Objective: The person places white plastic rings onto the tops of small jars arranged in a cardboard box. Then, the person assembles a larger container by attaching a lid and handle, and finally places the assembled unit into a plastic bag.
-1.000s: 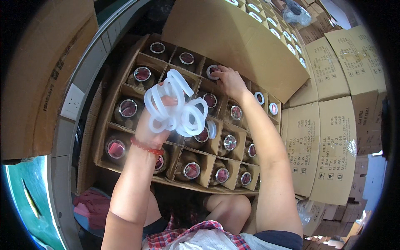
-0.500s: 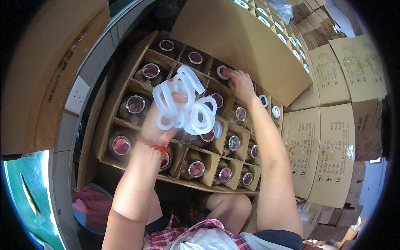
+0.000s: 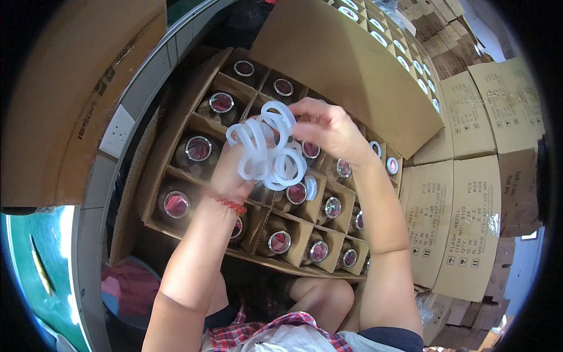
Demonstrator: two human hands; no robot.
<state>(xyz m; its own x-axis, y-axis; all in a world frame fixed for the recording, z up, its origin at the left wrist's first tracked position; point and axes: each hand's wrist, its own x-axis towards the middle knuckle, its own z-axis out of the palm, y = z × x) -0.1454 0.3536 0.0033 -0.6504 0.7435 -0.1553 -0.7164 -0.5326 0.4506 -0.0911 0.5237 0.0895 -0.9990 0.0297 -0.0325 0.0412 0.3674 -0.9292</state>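
Bunch of white rings held over the divided carton, both hands on it.

Left of the carton [image 3: 176, 126]: a grey wall with a white socket plate [image 3: 117, 130]. Over the carton's middle cells my left hand [image 3: 231, 173], with a red bead bracelet [image 3: 230, 203] at the wrist, has its grip clamped on a bunch of white rings [image 3: 267, 149]. They look thin, light and rubbery, and I judge them floppy and apt to tangle or slide off one another, so hold the bunch low where the loops cross and lift one ring by its rim. My right hand [image 3: 328, 129], just right of the bunch, pinches a top loop with its fingertips together. Below, the cells hold dark flasks with shiny round mouths [image 3: 198, 148], likely breakable. Right of the carton: stacked closed boxes [image 3: 469, 211].
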